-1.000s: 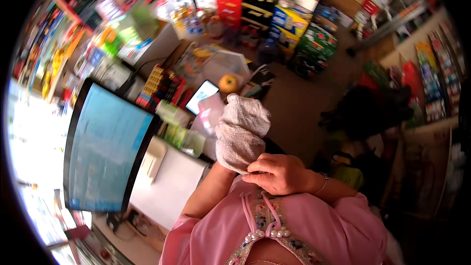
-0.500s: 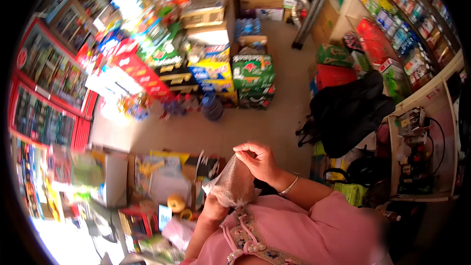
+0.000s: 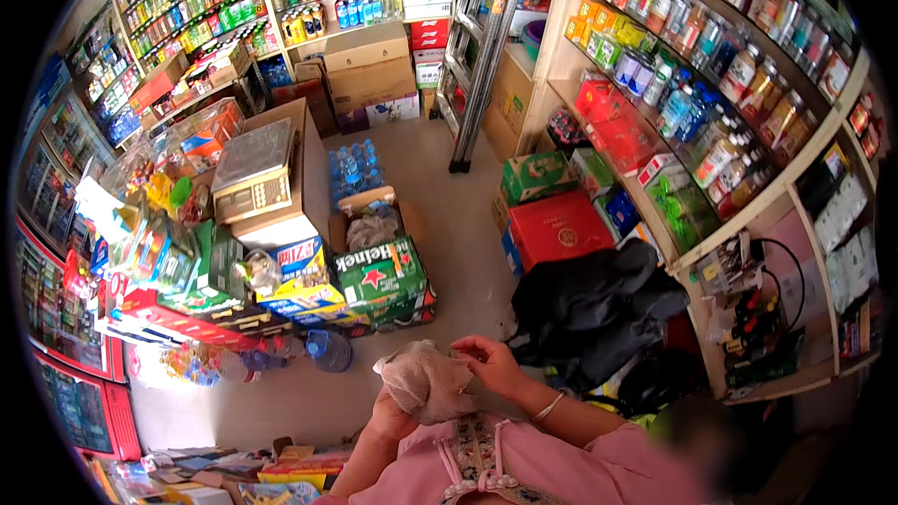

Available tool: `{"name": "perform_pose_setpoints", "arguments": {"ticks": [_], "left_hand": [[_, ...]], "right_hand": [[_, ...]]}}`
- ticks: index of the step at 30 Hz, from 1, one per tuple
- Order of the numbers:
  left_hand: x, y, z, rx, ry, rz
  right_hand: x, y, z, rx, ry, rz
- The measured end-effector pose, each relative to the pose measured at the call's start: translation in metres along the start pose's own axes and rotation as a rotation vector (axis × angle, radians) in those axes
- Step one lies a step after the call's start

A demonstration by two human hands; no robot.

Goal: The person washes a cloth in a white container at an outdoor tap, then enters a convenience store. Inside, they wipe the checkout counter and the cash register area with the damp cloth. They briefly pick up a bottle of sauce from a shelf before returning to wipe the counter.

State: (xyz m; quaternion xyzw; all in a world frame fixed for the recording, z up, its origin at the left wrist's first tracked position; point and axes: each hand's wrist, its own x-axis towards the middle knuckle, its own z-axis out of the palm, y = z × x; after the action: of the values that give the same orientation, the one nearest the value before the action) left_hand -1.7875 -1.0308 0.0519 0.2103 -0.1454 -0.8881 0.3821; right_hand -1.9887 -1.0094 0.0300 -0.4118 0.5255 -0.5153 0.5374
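Looking down, head view: both hands meet at the chest over a crumpled plastic bag (image 3: pixel 426 382), close above the pink garment (image 3: pixel 561 472).
Left hand (image 3: pixel 391 416): cups the bag from below, fingers closed under its bulk.
Right hand (image 3: pixel 494 367): just right of the bag, fingertips pinching its top edge; a thin bangle (image 3: pixel 547 407) sits on the wrist.
Bag's place: between the two hands, nearer the wearer than the green carton (image 3: pixel 383 271) on the floor.
Feel, by judgement: light, soft and limp, thin film, probably slippery and easy to tear if pulled hard.
Contents: cannot tell; the film looks cloudy and bunched.
Where to hold: support underneath with a palm, pinch the gathered mouth at the top.
Surroundings: black bag (image 3: pixel 589 309) right of the carton, stocked shelves (image 3: pixel 711 131) beyond it.
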Motion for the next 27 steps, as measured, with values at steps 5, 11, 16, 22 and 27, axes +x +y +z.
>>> {"name": "perform_pose_setpoints", "arguments": {"ticks": [5, 11, 16, 22, 27], "left_hand": [[0.106, 0.056, -0.008, 0.376, -0.099, 0.134], [0.223, 0.132, -0.01, 0.268, -0.111, 0.124], [0.324, 0.164, -0.019, 0.524, -0.006, 0.245], [0.466, 0.17, -0.041, 0.508, 0.028, 0.26], [0.574, 0.204, 0.028, 0.223, 0.046, 0.286]], "right_hand": [[0.093, 0.0, -0.034, -0.25, 0.04, 0.039], [0.201, 0.057, -0.126, -0.704, 0.06, 0.072], [0.26, 0.109, -0.226, -1.019, 0.063, 0.328], [0.355, 0.118, -0.342, -0.88, -0.216, 1.123], [0.503, 0.104, -0.448, -1.318, -0.324, 0.505]]}}
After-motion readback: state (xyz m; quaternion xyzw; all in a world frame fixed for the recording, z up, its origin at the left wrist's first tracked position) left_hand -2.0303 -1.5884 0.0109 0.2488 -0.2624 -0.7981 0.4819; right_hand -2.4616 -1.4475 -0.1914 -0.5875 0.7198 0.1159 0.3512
